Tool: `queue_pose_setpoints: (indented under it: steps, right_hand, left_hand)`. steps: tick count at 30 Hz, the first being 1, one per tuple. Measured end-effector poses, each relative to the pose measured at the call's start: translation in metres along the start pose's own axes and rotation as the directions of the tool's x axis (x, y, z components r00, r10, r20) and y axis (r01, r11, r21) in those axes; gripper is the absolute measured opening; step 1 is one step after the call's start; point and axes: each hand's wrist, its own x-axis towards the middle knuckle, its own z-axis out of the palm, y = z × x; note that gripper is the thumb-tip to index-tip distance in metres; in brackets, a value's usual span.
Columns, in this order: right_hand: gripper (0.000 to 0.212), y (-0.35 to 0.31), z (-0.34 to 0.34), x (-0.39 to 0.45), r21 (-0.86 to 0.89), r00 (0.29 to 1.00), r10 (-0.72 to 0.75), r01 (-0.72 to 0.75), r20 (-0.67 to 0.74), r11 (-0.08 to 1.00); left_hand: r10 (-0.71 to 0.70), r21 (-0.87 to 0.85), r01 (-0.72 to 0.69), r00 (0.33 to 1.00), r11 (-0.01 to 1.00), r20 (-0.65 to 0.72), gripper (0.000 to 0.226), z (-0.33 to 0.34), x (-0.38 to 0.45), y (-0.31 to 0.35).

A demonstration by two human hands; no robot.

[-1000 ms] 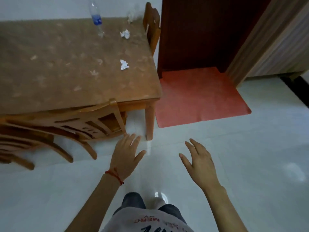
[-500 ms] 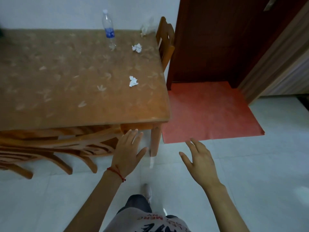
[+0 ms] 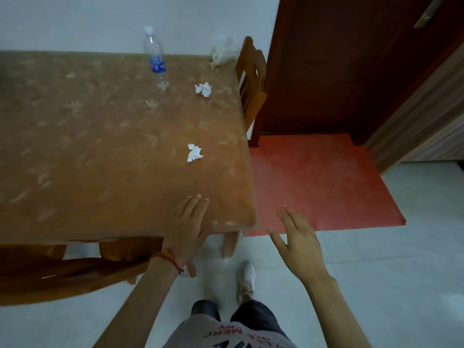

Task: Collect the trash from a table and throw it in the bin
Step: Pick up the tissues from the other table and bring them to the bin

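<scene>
A brown table (image 3: pixel 88 146) fills the left of the view. On it lie a crumpled white tissue (image 3: pixel 194 152) near the right edge and a second crumpled tissue (image 3: pixel 203 89) farther back. A clear plastic bottle (image 3: pixel 155 59) with a blue label stands at the back, and a crumpled clear wrapper (image 3: pixel 222 52) sits in the far right corner. My left hand (image 3: pixel 189 229) is open, fingers spread over the table's near right corner. My right hand (image 3: pixel 297 241) is open and empty, just right of the table above the floor. No bin is in view.
A wooden chair (image 3: pixel 251 84) stands at the table's right side, another chair (image 3: pixel 75 270) is tucked under the near edge. A red mat (image 3: pixel 321 182) lies before a dark wooden door (image 3: pixel 351 59). White tiled floor (image 3: pixel 389 285) extends to the right.
I have stepped closer to the table, so it fills more of the view. My left hand has moved from in front of the chair to above the table's near corner. Both hands stay open.
</scene>
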Motion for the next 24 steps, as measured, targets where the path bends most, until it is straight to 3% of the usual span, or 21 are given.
queue_pose_setpoints:
  steps: [7,14,24]
  right_hand:
    - [0.060,0.028,-0.003,0.098,-0.009,0.994,-0.082,0.083,0.072,0.997]
    - [0.046,0.035,-0.003,0.180,0.012,0.970,-0.177,0.178,0.166,0.984]
    - [0.068,0.015,0.026,0.238,0.040,0.948,-0.138,0.132,0.287,0.990]
  left_hand:
    - [-0.132,0.036,0.131,0.991,0.991,0.030,0.069,0.008,0.077,0.000]
    - [-0.200,0.088,0.198,0.980,0.976,0.005,0.073,0.008,0.125,-0.008]
    - [-0.251,-0.020,0.252,0.968,0.968,0.015,0.061,0.016,0.179,-0.053]
